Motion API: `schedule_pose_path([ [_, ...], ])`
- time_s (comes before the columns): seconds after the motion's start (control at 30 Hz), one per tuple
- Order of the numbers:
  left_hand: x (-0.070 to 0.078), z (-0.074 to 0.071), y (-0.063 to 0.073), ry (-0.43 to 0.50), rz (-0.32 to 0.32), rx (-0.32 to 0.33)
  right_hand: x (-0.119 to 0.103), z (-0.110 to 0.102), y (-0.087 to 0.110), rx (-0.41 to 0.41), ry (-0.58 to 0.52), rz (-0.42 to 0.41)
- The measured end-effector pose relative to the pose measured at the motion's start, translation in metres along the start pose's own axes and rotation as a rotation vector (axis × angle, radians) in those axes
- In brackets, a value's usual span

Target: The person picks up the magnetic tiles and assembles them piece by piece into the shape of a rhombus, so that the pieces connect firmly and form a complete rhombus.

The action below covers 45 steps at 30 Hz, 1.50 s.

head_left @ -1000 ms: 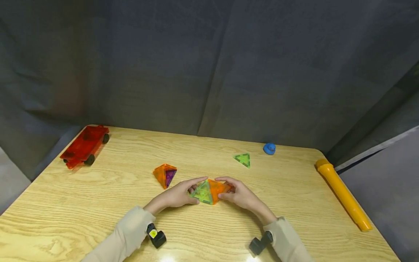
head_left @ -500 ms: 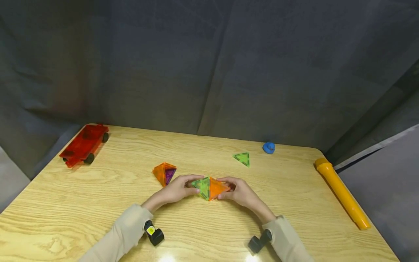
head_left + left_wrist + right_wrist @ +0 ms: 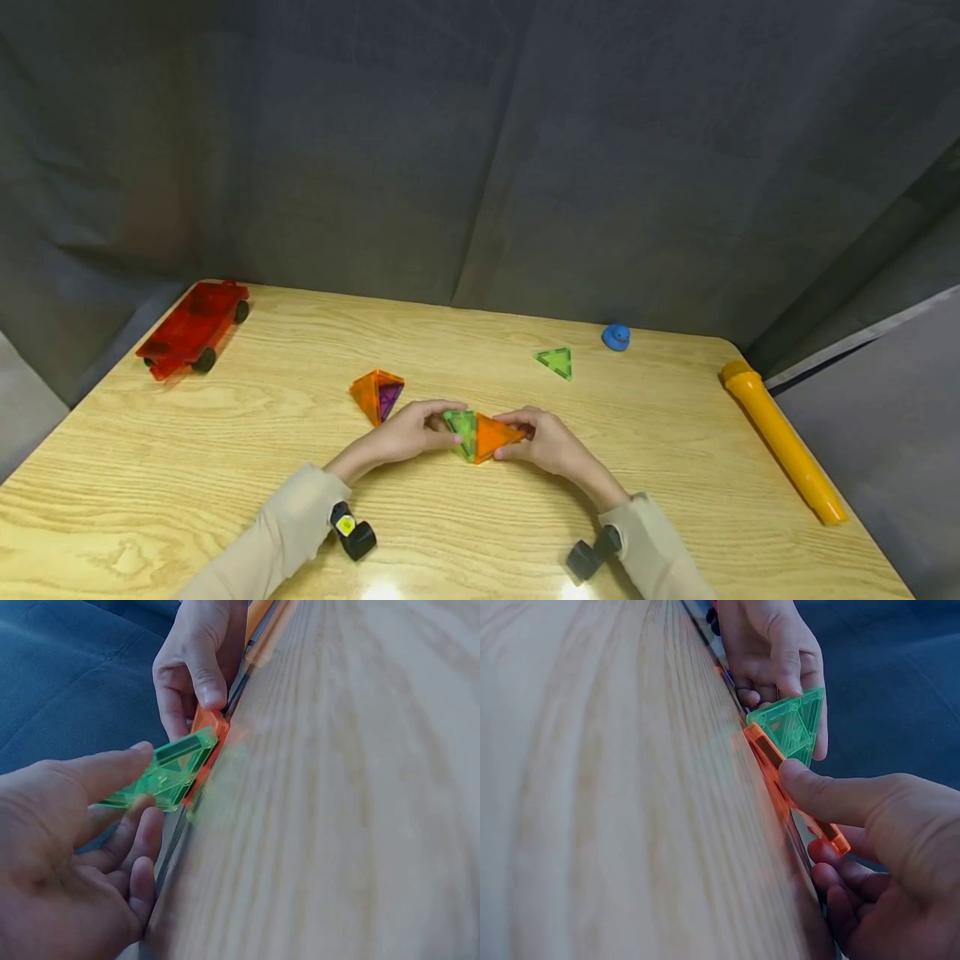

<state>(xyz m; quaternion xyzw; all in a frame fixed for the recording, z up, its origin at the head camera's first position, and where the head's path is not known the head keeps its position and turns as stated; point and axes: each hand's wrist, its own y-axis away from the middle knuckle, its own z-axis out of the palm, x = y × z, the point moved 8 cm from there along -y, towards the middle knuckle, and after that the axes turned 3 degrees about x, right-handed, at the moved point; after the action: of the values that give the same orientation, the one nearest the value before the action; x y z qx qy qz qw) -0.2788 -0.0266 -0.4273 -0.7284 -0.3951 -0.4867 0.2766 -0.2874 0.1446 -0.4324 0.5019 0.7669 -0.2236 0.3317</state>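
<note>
Green piece (image 3: 467,425) and orange piece (image 3: 491,437) held touching.
Green pinched by left hand (image 3: 407,432), orange by right hand (image 3: 551,443); both located between.

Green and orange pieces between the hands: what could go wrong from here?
1. The green piece and orange piece appear to meet along an edge, at an angle; that joint could fold or part if either the left hand or right hand shifts.
2. The left hand sits close to the orange-and-purple pyramid in the head view; a sideways move might knock it.
</note>
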Motion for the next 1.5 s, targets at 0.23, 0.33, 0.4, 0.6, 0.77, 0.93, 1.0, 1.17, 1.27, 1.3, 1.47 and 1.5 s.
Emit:
schedule_pose_path([
  [0.23,-0.001,0.001,-0.001,-0.016,-0.004,0.001,-0.003,0.001,0.0,0.01,0.022,-0.021],
  [0.33,-0.002,0.0,-0.001,-0.02,-0.005,0.005,-0.003,0.002,0.0,0.005,0.028,-0.021],
  [0.4,-0.003,0.0,-0.001,-0.023,-0.003,0.007,-0.003,0.002,0.0,-0.006,0.032,-0.023],
  [0.6,-0.004,-0.001,0.0,-0.023,-0.002,0.012,-0.001,-0.009,-0.003,0.006,-0.007,-0.01],
  [0.77,-0.004,-0.002,0.0,-0.016,0.003,0.014,0.009,-0.038,-0.006,0.143,0.013,0.045],
  [0.93,-0.004,-0.001,0.0,-0.006,0.003,0.009,0.027,-0.061,-0.01,0.212,0.076,0.095],
  [1.0,-0.004,0.0,0.0,-0.002,0.0,0.006,0.035,-0.066,-0.011,0.214,0.099,0.119],
  [1.17,-0.005,0.0,0.0,0.001,-0.003,0.005,0.047,-0.068,-0.011,0.172,0.114,0.172],
  [1.27,-0.004,-0.001,0.0,0.001,0.002,0.003,0.05,-0.066,-0.011,0.141,0.115,0.189],
  [1.3,-0.003,-0.001,0.0,0.002,0.004,0.001,0.05,-0.066,-0.011,0.134,0.12,0.189],
  [1.47,-0.003,0.0,0.0,0.006,0.009,-0.006,0.047,-0.066,-0.01,0.12,0.146,0.176],
  [1.5,-0.003,0.0,0.0,0.006,0.009,-0.006,0.047,-0.066,-0.01,0.121,0.151,0.171],
])
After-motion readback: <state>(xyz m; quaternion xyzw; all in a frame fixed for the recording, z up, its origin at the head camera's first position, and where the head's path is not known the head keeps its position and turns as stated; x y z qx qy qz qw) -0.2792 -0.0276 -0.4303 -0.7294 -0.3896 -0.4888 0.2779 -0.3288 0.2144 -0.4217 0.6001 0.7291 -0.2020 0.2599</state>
